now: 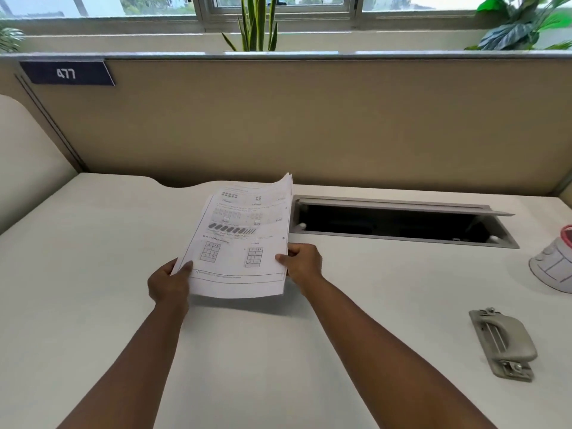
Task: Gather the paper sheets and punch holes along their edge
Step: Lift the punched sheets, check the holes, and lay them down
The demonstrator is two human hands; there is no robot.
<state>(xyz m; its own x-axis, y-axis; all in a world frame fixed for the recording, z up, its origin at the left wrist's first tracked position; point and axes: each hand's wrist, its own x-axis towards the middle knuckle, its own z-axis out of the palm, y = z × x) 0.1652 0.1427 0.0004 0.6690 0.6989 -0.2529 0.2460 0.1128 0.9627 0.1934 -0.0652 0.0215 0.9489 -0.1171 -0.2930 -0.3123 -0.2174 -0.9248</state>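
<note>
A small stack of printed paper sheets (pixel 244 239) is lifted just above the white desk (pixel 93 243), casting a shadow below its near edge. My left hand (pixel 168 284) pinches the stack's near left corner, thumb on top. At the near right edge my right hand (pixel 301 263) grips the sheets, thumb on the printed face. A grey hole punch (pixel 503 343) lies on the desk far to the right, well apart from both hands.
An open cable tray slot (pixel 402 222) with a raised lid is sunk into the desk just right of the sheets. A white and red container (pixel 554 264) stands at the right edge. A beige partition (pixel 309 119) closes the back of the desk.
</note>
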